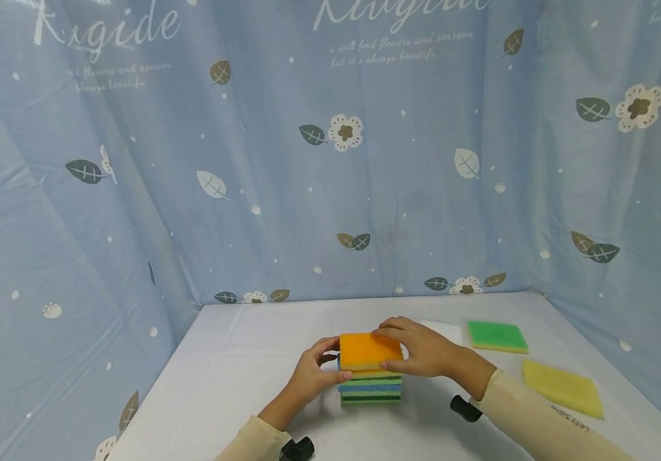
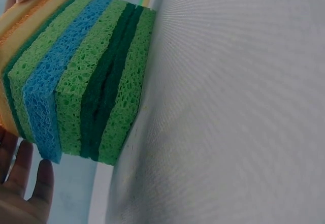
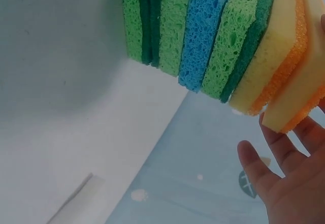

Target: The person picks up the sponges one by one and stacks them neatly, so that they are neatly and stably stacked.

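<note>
The orange sponge [image 1: 368, 349] lay atop the stack [image 1: 371, 389], long axis left to right; the right hand [image 1: 425, 351] pinched it; the left hand [image 1: 311, 376] gripped the stack's left side

Pale blue fabric [image 1: 272, 224] hangs in front of me and to both sides, printed with leaves [image 1: 466, 163], pale flowers [image 1: 345, 132] and white script [image 1: 402, 48]. Its lower edge meets my white counter [image 1: 238, 365], where soft shadows [image 1: 434, 416] fall.
</note>
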`<state>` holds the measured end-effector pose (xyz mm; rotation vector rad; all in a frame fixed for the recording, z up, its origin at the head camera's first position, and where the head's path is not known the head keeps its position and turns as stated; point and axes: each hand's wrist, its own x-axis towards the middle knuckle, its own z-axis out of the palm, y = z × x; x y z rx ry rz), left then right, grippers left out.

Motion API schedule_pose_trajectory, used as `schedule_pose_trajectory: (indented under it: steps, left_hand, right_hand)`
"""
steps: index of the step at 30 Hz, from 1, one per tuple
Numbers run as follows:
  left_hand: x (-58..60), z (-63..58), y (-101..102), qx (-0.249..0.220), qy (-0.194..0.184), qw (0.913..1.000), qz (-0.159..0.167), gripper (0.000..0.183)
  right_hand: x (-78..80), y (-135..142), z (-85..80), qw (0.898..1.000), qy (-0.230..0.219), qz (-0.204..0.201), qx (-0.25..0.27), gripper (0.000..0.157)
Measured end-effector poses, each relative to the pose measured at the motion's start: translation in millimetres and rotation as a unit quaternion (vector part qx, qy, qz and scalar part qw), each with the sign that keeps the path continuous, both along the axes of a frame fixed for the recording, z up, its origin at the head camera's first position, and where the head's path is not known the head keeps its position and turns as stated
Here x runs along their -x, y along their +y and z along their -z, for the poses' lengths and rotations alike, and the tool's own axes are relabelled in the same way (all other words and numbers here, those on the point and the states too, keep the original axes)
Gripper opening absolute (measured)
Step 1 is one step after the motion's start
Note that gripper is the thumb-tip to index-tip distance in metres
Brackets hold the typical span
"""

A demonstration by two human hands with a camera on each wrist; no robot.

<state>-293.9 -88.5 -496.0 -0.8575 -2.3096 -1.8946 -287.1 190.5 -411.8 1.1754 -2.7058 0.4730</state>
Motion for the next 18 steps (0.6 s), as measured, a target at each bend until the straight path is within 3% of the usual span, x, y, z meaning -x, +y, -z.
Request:
schedule_pose_trajectory:
  steps: [18]
  left_hand:
    - [-1.1, -2.1, -1.2, 0.007, 0.01, 0.9998, 0.016, 0.065]
  right_hand:
    - [2.8, 0.7, 6.7, 0.999, -0.041, -0.003, 0.0, 0.067]
